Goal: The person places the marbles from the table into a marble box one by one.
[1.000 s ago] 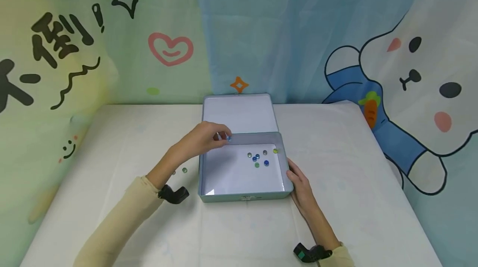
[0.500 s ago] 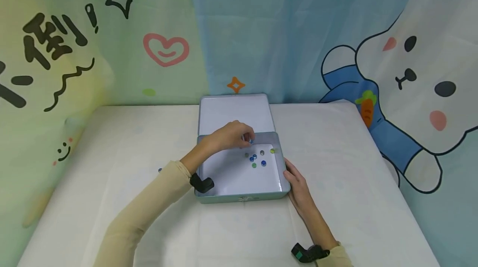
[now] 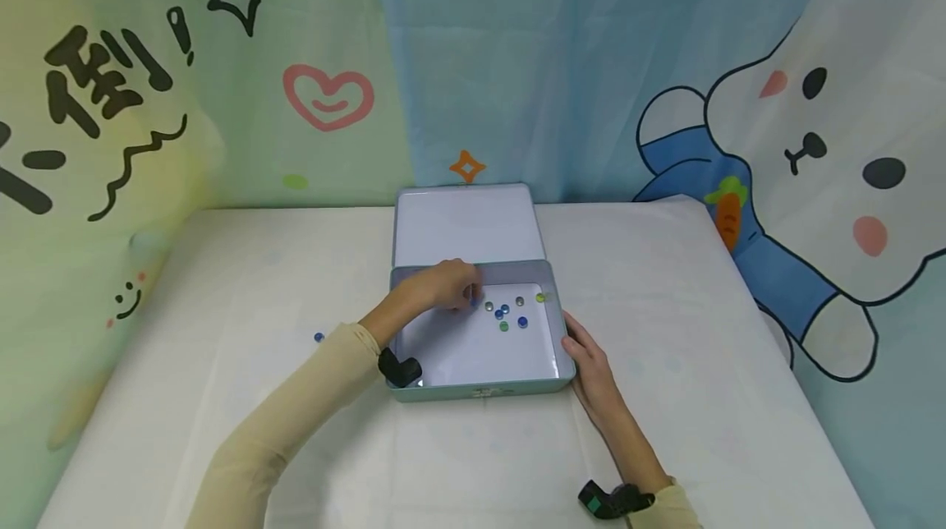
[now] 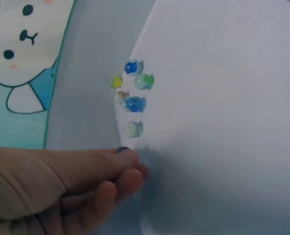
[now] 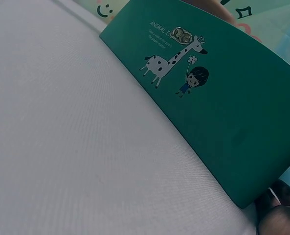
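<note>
My left hand [image 3: 447,287] reaches down into an open tin box [image 3: 480,391], over the left part of its floor. Its thumb and fingertips pinch a blue marble [image 4: 122,149], mostly hidden by the fingers. Several loose marbles lie on the box floor near the back right: a yellow-green marble [image 3: 540,298], a green marble [image 3: 504,326], a dark blue marble [image 3: 522,322] and clear ones. My right hand [image 3: 594,365] rests along the box's right side, fingers extended against the wall and thumb at the rim. In the right wrist view its dark fingers [image 5: 277,220] show at the box corner.
The box lid [image 3: 469,225] lies back behind the box, hinged open. A blue marble [image 3: 319,338] sits on the white tablecloth [image 3: 259,274] beside my left sleeve [image 3: 288,422]. A printed curtain [image 3: 480,61] hangs behind the table.
My left hand moved right over the box with the blue marble, then dropped lower and slightly left inside it. The head view shifted a little. My right hand stayed at the box side.
</note>
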A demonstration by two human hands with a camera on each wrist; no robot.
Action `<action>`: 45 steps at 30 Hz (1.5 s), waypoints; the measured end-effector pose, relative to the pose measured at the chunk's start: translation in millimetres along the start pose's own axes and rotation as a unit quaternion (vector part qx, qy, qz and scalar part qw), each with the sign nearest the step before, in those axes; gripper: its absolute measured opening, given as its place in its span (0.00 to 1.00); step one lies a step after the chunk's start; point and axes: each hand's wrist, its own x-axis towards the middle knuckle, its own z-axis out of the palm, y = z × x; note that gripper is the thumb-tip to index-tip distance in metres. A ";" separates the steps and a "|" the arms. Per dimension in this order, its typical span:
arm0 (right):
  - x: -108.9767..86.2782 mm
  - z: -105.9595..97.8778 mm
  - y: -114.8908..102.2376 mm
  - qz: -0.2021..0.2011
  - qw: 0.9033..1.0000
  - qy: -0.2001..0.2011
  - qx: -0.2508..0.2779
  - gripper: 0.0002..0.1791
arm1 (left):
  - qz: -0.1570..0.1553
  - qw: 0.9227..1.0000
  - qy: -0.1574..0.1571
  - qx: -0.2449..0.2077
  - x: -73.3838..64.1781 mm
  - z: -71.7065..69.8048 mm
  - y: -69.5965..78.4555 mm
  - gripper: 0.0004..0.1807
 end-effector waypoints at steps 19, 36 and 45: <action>3.6 7.9 4.0 0.000 1.000 -0.001 0.009 0.32 | -0.042 0.998 -0.044 -0.015 -0.9 9.9 -17.0 0.11; 3.3 6.3 9.3 0.001 1.000 0.000 -0.004 0.32 | 0.046 0.984 0.163 -0.048 -121.9 -47.3 -47.7 0.16; -0.2 2.4 1.9 -0.011 1.000 0.000 0.005 0.31 | -0.070 0.946 0.303 -0.088 -184.8 23.2 -127.5 0.17</action>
